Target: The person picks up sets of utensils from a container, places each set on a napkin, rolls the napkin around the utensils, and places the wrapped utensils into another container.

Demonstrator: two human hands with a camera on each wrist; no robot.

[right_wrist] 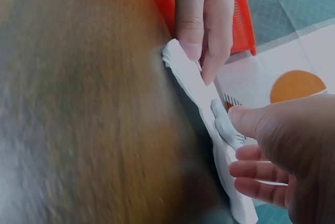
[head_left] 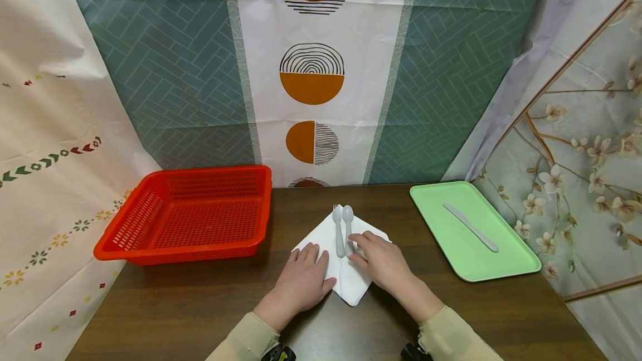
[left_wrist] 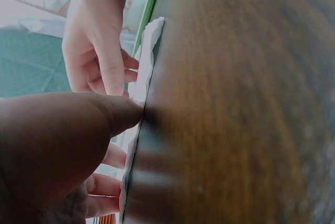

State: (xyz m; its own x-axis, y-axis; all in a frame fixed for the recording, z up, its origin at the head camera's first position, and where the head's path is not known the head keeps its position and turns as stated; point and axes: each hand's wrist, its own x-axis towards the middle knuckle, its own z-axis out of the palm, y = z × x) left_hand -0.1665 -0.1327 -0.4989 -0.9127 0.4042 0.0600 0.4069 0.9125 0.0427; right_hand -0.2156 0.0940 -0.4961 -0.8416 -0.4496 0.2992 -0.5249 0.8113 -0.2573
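Observation:
A white napkin [head_left: 354,289] lies on the table with one corner towards me. On it, side by side, are a grey fork [head_left: 338,233] and a grey spoon [head_left: 348,216], handles towards me. My left hand [head_left: 302,282] rests on the napkin's left edge, fingers spread and thumb near its front part. My right hand [head_left: 382,261] is at the spoon's handle, index fingertip and thumb apart beside it. In the right wrist view, the right thumb [right_wrist: 248,121] overlaps a grey handle [right_wrist: 222,122], while the other fingers are loosely bent over the napkin [right_wrist: 191,80].
A red plastic basket [head_left: 180,252] stands on the table [head_left: 165,305] at the left. To the right lies a light green tray [head_left: 481,269] with a grey knife [head_left: 470,227] on it. Patterned cloths [head_left: 195,60] hang behind and at both sides.

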